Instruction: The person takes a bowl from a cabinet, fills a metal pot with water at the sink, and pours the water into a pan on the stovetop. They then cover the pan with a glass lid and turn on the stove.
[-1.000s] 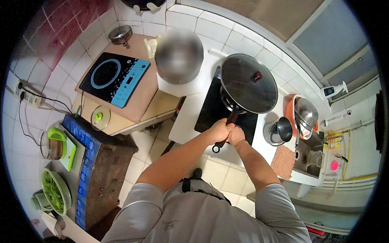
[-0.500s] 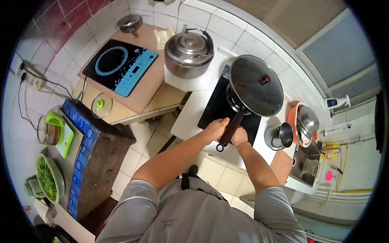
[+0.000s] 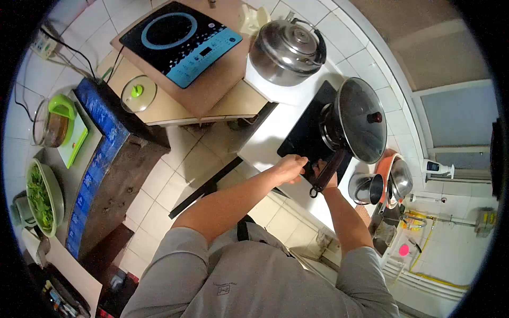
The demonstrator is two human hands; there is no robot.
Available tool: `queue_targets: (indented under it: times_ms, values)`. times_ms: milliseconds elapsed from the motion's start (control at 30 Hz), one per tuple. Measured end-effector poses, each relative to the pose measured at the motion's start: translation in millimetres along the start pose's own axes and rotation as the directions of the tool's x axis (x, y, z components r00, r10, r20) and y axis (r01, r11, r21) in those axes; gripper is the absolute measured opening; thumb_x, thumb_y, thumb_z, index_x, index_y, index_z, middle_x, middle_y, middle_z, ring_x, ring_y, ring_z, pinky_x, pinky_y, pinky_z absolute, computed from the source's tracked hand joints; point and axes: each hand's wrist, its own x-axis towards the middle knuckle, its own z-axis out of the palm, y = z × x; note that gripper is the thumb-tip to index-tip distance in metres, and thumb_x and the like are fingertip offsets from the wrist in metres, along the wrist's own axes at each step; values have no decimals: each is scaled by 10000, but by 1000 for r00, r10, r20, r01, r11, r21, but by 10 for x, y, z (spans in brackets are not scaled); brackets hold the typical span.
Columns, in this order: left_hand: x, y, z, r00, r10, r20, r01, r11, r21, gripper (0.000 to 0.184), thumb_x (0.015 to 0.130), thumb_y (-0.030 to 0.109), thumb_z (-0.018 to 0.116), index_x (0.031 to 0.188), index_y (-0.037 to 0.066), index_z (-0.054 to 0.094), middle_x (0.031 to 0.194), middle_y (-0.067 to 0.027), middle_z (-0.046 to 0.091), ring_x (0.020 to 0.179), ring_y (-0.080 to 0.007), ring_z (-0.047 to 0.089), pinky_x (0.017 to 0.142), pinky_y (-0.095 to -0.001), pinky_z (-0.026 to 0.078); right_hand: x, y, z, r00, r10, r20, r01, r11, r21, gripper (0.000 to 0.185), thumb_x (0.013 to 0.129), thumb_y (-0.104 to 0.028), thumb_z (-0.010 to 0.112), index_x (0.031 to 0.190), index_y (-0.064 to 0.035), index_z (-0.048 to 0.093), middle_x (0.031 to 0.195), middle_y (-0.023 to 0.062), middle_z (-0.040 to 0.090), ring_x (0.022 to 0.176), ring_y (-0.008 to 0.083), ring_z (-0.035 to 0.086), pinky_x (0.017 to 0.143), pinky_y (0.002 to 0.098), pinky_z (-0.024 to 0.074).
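My left hand [image 3: 289,168] hovers by the front edge of the black cooktop [image 3: 305,130], left of the pan handle, its fingers curled in and nothing visible in them. Behind the dark handle [image 3: 332,172] is my right hand [image 3: 318,167], low over the cooktop's front. The handle covers part of it, so its grip is hidden. The handle belongs to a wok on the cooktop, covered by a glass lid [image 3: 363,122] with a dark red knob. A steel kettle [image 3: 288,53] stands behind and to the left.
At right are a steel pot [image 3: 366,188], an orange basin [image 3: 388,167] and a sink area. A blue-black induction cooker [image 3: 180,45] and a small glass lid [image 3: 139,94] lie on the left counter. Farther left are a glass jug [image 3: 50,124] and a bowl of greens [image 3: 43,199].
The view has shifted, turning the scene. My left hand has come away from the handle to its left. My right hand stays beneath the handle.
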Motion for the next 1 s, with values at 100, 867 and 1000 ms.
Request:
queue_targets:
  times_ms: [100, 867, 1000]
  values:
    - [-4, -36, -111, 1000, 2, 28, -1, 1000, -23, 449, 932, 410, 425, 1167, 34, 494, 1014, -102, 591, 772, -198, 601, 665, -353, 489, 14, 307, 289, 992, -91, -91, 87, 995, -48, 349, 842, -333, 546, 1092, -91, 568, 942, 157, 613, 902, 367, 584, 778, 432, 473]
    - [-212, 447, 531, 968, 56, 245, -64, 998, 25, 236, 878, 282, 495, 914, 50, 466, 713, -46, 533, 473, -107, 510, 351, -221, 324, 53, 386, 555, 932, 314, 180, -286, 334, 898, 216, 841, -277, 543, 846, -67, 595, 797, 45, 599, 690, 174, 553, 619, 320, 452]
    - [-258, 463, 601, 971, 57, 233, -68, 997, 41, 214, 872, 268, 519, 890, 68, 442, 686, -20, 495, 470, -94, 495, 351, -228, 310, 40, 342, 482, 920, 343, 189, -323, 390, 863, 241, 823, -297, 548, 822, -60, 596, 771, 52, 604, 666, 188, 558, 610, 329, 455]
